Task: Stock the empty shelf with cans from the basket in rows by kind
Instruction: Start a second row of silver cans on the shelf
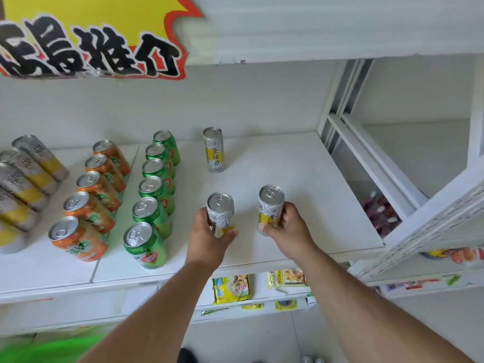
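My left hand [209, 241] grips a slim silver-and-yellow can [220, 209] upright over the white shelf [301, 200]. A second can of the same kind [271, 205] is held upright in my right hand [288, 231], a little to the right. A third such can [214, 149] stands alone at the back of the shelf. To the left run a row of green cans [154, 189], a row of orange cans [91, 195] and, at the far left, a row of silver-and-yellow cans [23, 179]. The basket shows only as a green blur [57, 347] at bottom left.
A yellow and red sign [91, 40] hangs over the shelf at upper left. White uprights and a perforated bracket [432, 226] bound the shelf on the right. Snack packets [230, 285] sit on the lower shelf. The shelf's right half is bare.
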The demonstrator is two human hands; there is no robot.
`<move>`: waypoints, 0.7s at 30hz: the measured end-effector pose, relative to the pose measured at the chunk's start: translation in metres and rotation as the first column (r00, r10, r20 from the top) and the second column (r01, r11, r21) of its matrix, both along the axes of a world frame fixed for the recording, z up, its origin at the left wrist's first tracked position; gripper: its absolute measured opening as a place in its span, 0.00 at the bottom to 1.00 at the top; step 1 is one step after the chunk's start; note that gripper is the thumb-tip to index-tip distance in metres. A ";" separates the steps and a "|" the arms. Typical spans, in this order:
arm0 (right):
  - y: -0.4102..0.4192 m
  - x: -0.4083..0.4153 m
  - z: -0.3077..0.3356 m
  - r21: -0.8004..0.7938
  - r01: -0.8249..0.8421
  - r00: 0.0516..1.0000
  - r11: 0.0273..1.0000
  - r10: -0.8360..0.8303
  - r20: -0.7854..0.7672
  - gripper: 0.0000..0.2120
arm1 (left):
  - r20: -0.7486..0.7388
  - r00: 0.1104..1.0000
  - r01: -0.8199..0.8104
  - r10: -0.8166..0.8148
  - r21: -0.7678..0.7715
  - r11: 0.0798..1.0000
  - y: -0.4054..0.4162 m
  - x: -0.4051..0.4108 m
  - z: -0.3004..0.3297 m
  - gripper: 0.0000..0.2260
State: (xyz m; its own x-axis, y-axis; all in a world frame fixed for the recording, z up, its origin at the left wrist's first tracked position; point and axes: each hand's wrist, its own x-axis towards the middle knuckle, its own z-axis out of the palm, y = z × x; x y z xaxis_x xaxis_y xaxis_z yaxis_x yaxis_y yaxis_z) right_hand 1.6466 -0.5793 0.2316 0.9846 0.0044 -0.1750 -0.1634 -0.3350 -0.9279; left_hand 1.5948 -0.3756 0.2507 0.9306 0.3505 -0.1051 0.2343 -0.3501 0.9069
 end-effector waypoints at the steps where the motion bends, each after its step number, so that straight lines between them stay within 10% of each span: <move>1: 0.000 -0.001 -0.001 -0.005 -0.009 1.000 1.000 0.009 -0.006 0.26 | -0.004 1.000 0.009 -0.009 0.003 1.000 0.001 0.000 0.000 0.26; 6: 0.008 -0.037 0.004 -0.063 0.061 0.995 0.996 -0.066 -0.081 0.31 | -0.042 0.998 0.048 -0.050 -0.040 0.998 0.006 -0.012 -0.014 0.31; 10: 0.031 -0.093 0.011 0.052 0.218 0.976 0.975 -0.219 0.019 0.15 | -0.035 0.999 0.029 -0.031 -0.044 0.999 0.004 -0.028 -0.017 0.27; 21: 0.080 -0.051 0.016 0.126 -0.205 0.971 0.971 0.218 -0.103 0.21 | -0.084 0.984 0.148 -0.157 -0.099 0.984 0.014 -0.022 0.014 0.32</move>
